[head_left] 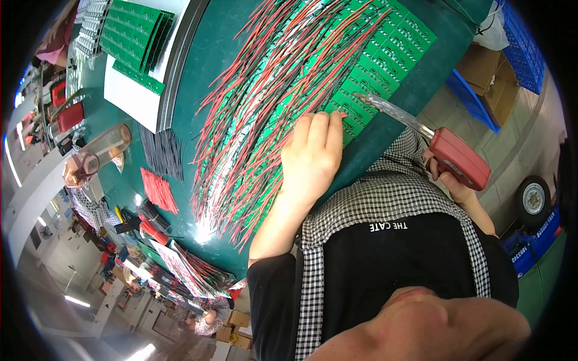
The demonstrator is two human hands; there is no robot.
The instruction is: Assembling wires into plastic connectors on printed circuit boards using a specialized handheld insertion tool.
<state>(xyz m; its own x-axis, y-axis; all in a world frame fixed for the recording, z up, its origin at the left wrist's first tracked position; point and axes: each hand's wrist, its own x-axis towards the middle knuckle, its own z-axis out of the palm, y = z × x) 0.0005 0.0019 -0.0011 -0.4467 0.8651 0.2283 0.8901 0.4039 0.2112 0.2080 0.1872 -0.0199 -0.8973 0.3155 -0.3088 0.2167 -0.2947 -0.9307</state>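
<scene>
A large panel of green circuit boards [394, 51] lies on the green table, much of it covered by rows of red and black wires [289, 66]. My left hand [313, 147] rests over the wires near the panel's near edge. Its fingers are pressed together, with a bit of red wire [343, 115] showing at the fingertips. In my right hand [451, 183] is a soldering iron [460, 157] with a red pistol-shaped handle. The iron's metal barrel points up and left, its tip over the bare pads close to my left fingertips. The palm side of my left hand is hidden.
Bundles of black wires [162, 153] and red wires [159, 189] lie on the left of the table. A stack of green boards [129, 36], a clear brown jar [111, 141] and another wired panel [186, 268] surround them. At right are a cardboard box [497, 78] and blue crate [521, 45].
</scene>
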